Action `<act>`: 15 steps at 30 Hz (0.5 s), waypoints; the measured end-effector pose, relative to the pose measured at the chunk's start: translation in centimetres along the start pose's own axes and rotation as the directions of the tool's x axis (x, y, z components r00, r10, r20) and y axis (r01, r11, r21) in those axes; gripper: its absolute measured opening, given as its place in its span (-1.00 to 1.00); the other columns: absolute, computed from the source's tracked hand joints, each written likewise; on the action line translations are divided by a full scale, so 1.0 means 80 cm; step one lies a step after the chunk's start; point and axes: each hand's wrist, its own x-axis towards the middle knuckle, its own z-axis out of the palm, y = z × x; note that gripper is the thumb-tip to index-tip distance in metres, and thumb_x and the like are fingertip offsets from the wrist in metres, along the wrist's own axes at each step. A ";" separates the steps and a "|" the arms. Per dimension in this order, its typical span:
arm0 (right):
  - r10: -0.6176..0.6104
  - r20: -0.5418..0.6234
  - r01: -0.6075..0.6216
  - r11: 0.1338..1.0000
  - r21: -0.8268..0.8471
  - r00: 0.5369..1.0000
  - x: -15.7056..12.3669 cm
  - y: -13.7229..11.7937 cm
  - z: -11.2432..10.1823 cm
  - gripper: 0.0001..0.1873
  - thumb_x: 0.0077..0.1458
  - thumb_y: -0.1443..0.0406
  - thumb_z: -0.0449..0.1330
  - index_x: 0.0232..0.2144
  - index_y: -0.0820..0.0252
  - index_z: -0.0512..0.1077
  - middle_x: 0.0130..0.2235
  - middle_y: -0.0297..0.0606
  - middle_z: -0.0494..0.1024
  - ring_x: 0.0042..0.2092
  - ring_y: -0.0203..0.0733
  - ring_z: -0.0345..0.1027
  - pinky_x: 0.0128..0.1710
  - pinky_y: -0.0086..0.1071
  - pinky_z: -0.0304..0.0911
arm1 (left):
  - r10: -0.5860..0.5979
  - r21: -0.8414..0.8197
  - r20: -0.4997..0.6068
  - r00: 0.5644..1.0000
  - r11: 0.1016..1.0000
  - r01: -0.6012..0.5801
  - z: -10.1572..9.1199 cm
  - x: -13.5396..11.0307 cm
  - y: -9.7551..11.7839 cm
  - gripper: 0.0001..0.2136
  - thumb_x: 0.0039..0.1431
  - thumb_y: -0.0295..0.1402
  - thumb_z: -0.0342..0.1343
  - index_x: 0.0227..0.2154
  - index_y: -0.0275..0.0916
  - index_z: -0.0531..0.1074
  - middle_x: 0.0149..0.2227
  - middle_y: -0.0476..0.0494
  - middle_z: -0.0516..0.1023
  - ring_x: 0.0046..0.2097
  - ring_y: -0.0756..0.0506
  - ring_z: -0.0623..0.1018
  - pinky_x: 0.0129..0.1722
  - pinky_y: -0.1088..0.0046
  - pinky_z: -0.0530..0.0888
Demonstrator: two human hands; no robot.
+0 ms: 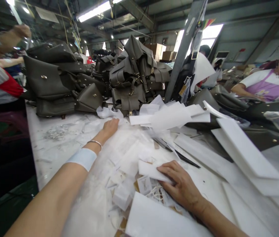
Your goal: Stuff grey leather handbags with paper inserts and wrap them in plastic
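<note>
My left hand (109, 126) is stretched far forward over the white worktable (55, 148), fingers flat and open, touching loose white paper near a crumpled white sheet (106, 113). A thin bracelet and a white band sit on that wrist and forearm. Close to me, my right hand (180, 184) lies flat with fingers apart on a white paper strip (151, 171), over small white tags and cords (154, 192). Neither hand grips anything.
Grey-brown leather handbags (129, 75) are piled at the table's far end. White foam boards (245, 148) lean on the right, more white sheets (171, 115) in the middle. A grey post (183, 49) rises behind. People work at the far left and right.
</note>
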 end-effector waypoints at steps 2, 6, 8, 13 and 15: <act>0.000 0.002 0.000 1.000 -0.003 1.000 -0.001 0.000 0.000 -0.64 0.07 0.40 0.21 -0.05 0.12 0.47 -0.13 -0.12 0.52 -0.11 -0.05 0.38 -0.09 -0.15 0.38 | 0.032 0.047 -0.050 0.998 0.998 -0.029 -0.001 -0.018 0.023 -0.73 0.32 -0.41 -0.05 0.03 -0.29 0.35 0.04 -0.29 0.42 0.06 -0.23 0.45 0.05 0.16 0.41; -0.007 -0.002 0.007 1.000 -0.008 1.000 -0.002 0.001 0.001 -0.66 0.08 0.39 0.21 -0.05 0.12 0.47 -0.12 -0.12 0.52 -0.10 -0.05 0.37 -0.08 -0.14 0.37 | 0.286 0.054 0.017 0.958 0.957 -0.286 0.003 -0.057 0.084 -0.68 0.18 -0.51 -0.04 -0.03 -0.18 0.40 0.12 -0.19 0.38 0.03 -0.17 0.50 0.02 0.36 0.42; -0.012 -0.001 0.012 1.000 -0.008 1.000 -0.002 0.001 0.002 -0.66 0.08 0.39 0.21 -0.06 0.13 0.47 -0.13 -0.13 0.52 -0.11 -0.05 0.37 -0.07 -0.12 0.35 | 0.418 0.032 0.096 0.903 0.906 -0.423 0.012 -0.073 0.115 -0.73 0.12 -0.48 0.04 -0.12 -0.13 0.45 0.17 -0.13 0.35 -0.02 -0.15 0.53 -0.03 0.40 0.45; -0.015 -0.004 0.014 1.000 -0.011 1.000 -0.001 -0.001 0.001 -0.67 0.08 0.41 0.20 -0.07 0.15 0.47 -0.14 -0.13 0.52 -0.13 -0.05 0.37 -0.09 -0.12 0.36 | 0.554 -0.055 0.204 0.807 0.830 -0.555 0.048 -0.076 0.177 -0.79 0.05 -0.42 0.17 -0.20 -0.17 0.49 0.26 -0.16 0.29 -0.04 -0.18 0.57 -0.06 0.37 0.49; -0.016 -0.011 0.015 1.000 -0.018 1.000 -0.002 -0.001 0.000 -0.68 0.10 0.39 0.19 -0.07 0.13 0.48 -0.14 -0.13 0.52 -0.12 -0.04 0.37 -0.09 -0.12 0.36 | 0.515 -0.069 0.173 0.839 0.856 -0.512 0.061 -0.067 0.192 -0.69 0.09 -0.40 0.16 -0.07 -0.19 0.45 0.13 -0.24 0.44 -0.03 -0.22 0.56 -0.04 0.33 0.49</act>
